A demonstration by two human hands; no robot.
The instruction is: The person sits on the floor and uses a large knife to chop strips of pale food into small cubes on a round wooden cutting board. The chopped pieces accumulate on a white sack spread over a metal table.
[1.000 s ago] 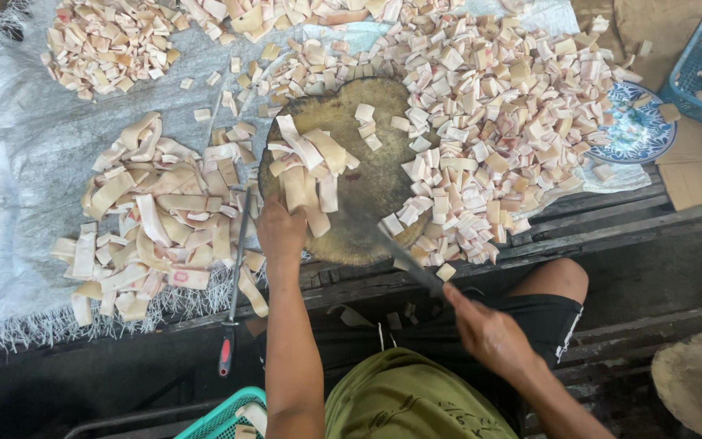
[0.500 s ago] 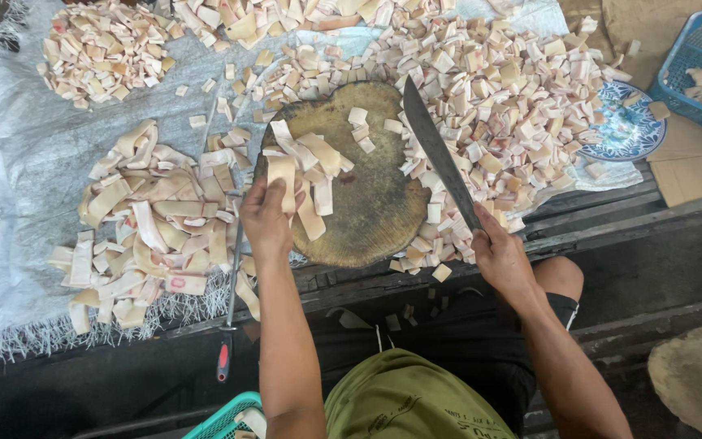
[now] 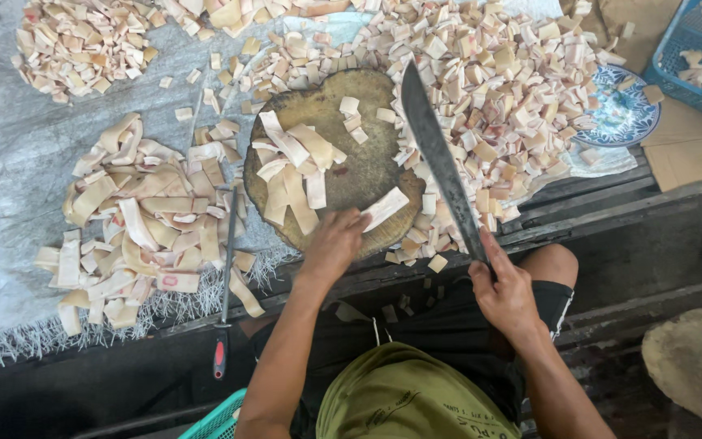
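The right hand point(image 3: 504, 286) is clenched round a long dark cleaver point(image 3: 440, 162), its blade raised over the right edge of the round wooden chopping block point(image 3: 367, 106). The left hand point(image 3: 336, 242) pinches a pale strip point(image 3: 384, 208) at the block's near rim; more strips point(image 3: 290, 167) lie at its centre, its far half bare.

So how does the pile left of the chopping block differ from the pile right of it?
The left pile is long, curling strips, loosely heaped; the right pile is small squarish chunks, packed denser and spread wider. A sharpening steel lies along the left pile; the long knife in the right hand is raised over the right one. Both are the same pale, pinkish stuff.
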